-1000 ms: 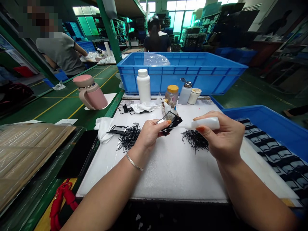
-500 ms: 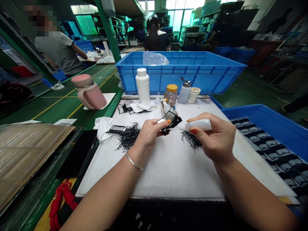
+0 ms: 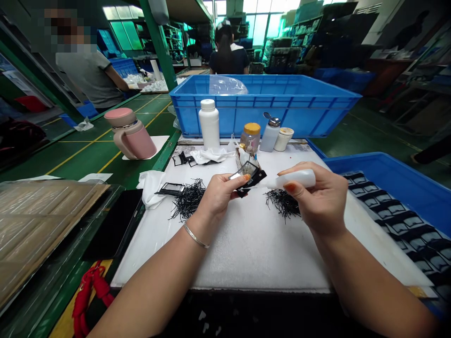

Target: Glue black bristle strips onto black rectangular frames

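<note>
My left hand (image 3: 222, 191) is closed on a black plastic frame (image 3: 256, 178) with a rectangular opening, its thumb on top. In my right hand (image 3: 322, 197) is a small white squeeze bottle (image 3: 299, 179), held on its side. The thin nozzle points left, close to the frame's lower edge; whether it touches cannot be made out. Under the right hand lies a heap of thin black strips (image 3: 283, 203). A second heap of black strips (image 3: 189, 199) sits beside my left wrist, with another black frame (image 3: 171, 188) at its edge.
A large blue crate (image 3: 264, 105) stands behind a white bottle (image 3: 209, 124), a yellow-lidded jar (image 3: 250, 137) and a pump bottle (image 3: 270, 135). At right, a blue bin (image 3: 416, 188) holds rows of black frames. A pink mug (image 3: 136, 138) stands left. Two people work farther back.
My right hand has drawn the squeeze bottle slightly to the right and up, away from the frame. My left hand and the frame stay in place.
</note>
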The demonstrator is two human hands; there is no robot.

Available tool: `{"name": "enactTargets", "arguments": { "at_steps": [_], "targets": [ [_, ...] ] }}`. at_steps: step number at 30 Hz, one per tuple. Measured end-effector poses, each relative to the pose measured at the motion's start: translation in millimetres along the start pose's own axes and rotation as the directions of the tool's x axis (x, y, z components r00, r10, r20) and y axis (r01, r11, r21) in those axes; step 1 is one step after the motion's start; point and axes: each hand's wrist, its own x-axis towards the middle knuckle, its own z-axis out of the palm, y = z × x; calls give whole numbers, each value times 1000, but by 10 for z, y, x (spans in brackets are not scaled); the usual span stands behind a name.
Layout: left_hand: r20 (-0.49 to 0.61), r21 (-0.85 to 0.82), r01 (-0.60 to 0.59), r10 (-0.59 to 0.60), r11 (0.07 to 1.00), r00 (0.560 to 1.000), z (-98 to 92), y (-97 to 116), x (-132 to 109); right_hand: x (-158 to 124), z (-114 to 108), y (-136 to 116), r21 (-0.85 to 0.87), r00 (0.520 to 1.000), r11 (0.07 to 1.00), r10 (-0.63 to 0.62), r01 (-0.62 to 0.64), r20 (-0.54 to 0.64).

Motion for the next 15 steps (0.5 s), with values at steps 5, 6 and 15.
{"name": "enactTargets", "arguments": {
  "at_steps": [5,6,15],
  "targets": [
    [-3,5,-2,2,1000,1000,-10,28,-2,163,-144,212,412,968,885,250,-219,-22],
    [-10,6,-2,2,1000,1000,-12,40,-4,208,-194,267,471,949,841,313,-265,-26],
    [-207,-36,32,-38,999,978,-125,100,63,509,-673,871,377,725,790,603,-483,-334]
  ]
}}
